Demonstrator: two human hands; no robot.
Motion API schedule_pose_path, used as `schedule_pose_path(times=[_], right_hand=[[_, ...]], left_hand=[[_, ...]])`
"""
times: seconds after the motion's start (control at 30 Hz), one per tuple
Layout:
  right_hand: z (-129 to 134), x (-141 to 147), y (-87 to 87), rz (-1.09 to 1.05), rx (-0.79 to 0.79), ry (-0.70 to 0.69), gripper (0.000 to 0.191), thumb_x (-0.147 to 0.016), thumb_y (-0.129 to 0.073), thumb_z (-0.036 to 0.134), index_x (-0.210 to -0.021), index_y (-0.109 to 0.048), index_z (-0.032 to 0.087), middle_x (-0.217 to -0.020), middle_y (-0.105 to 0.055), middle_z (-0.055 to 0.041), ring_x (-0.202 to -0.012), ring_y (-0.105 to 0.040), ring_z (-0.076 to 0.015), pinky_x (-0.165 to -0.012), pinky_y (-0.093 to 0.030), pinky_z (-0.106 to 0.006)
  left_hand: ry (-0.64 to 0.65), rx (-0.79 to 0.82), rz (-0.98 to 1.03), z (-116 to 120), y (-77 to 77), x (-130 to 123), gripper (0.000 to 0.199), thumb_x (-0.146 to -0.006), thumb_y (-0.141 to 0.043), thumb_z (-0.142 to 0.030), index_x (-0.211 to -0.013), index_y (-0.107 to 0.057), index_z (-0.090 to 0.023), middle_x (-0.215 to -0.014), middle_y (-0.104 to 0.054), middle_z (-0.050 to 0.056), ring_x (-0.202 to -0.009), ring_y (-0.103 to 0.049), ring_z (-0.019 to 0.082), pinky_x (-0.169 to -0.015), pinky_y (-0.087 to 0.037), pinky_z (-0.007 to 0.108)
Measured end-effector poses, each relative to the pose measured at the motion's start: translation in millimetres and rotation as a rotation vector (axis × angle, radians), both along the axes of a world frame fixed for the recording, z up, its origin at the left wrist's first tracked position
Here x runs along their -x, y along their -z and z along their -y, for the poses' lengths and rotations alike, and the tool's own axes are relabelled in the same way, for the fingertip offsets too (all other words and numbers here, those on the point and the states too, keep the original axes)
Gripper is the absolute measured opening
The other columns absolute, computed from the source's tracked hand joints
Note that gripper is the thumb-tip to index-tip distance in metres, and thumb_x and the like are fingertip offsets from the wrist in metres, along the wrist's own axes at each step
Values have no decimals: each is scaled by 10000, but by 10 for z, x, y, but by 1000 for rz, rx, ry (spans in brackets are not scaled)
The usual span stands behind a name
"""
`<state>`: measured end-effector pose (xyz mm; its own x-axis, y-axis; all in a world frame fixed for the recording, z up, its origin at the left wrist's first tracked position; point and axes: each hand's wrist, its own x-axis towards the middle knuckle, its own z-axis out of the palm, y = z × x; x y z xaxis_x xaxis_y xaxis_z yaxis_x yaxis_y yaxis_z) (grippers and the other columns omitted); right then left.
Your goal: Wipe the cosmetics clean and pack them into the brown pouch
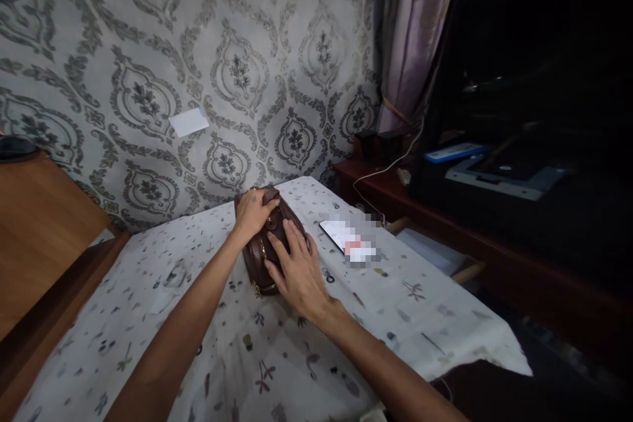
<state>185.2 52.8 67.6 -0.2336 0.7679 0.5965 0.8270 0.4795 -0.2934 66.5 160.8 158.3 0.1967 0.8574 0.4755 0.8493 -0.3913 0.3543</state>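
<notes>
A dark brown bag with a gold-coloured zip and chain sits on a white patterned cloth. My left hand is at the far end of the bag, its fingers closed round a brown flap or strap on top. My right hand lies on the bag's right side with its fingers spread, pressing on the surface. The bag's underside and part of its top are hidden by my hands. To the right of the bag, a phone lies on the cloth, its screen lit and partly blurred out.
A patterned wall with a white switch plate rises behind. At the left stands a wooden panel. On the right are a dark red cabinet, a white cable, an open drawer and a blue box.
</notes>
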Motion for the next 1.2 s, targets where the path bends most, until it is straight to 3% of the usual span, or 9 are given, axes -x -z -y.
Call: schedule_pose_path(times=[0.3,0.63,0.83,0.97,1.07,1.13,1.2], right_hand=[[-6,-5,-51,35,6,6,473,-979,-516,371,-1418,-532,193,-1540,-440,-220,-1433,-389,-338,-1118,-317,-558],[-36,7,0,45,-5,19,468,-990,-495,383,-1416,-532,194,-1549,-422,-229,-1447,-365,-340,-1120,-297,-560],[-23,0,-20,51,-5,16,475,-983,-509,374,-1422,-527,196,-1553,-419,-219,-1432,-381,-339,-1117,-308,-551],[-7,-14,-33,24,20,3,467,-982,-499,347,-1421,-529,189,-1569,-400,-208,-1452,-348,-337,-1125,-300,-556],[-4,-18,-37,5,29,-10,484,-981,-485,333,-1437,-508,172,-1585,-384,-191,-1463,-325,-332,-1127,-297,-562],[-3,-13,-42,5,22,-14,503,-978,-480,323,-1454,-487,163,-1593,-379,-175,-1462,-320,-333,-1128,-293,-569],[1,0,-52,12,19,-19,508,-979,-478,321,-1464,-480,172,-1602,-371,-157,-1458,-314,-346,-1124,-292,-585]], left_hand=[[50,6,115,-51,43,58,150,-824,-665,-253,-695,-673,-177,-643,-647,-9,-653,-585,153,-634,-421,251],[197,-33,138,24,47,96,152,-791,-703,-189,-647,-658,-173,-649,-628,-17,-675,-566,145,-705,-445,263],[283,-11,120,116,33,99,80,-800,-707,-220,-740,-715,-169,-753,-693,8,-739,-609,152,-753,-478,266],[270,32,90,145,-16,162,87,-816,-687,-247,-791,-724,-172,-807,-719,30,-798,-636,180,-800,-482,292],[257,53,84,177,-83,303,153,-801,-686,-243,-938,-726,-188,-953,-741,40,-906,-647,199,-845,-473,296],[204,73,75,209,-120,422,208,-785,-692,-261,-980,-710,-192,-963,-735,34,-890,-643,197,-791,-469,281],[128,80,45,242,-138,525,131,-799,-661,-294,-868,-691,-187,-826,-702,10,-776,-616,179,-691,-437,262]])
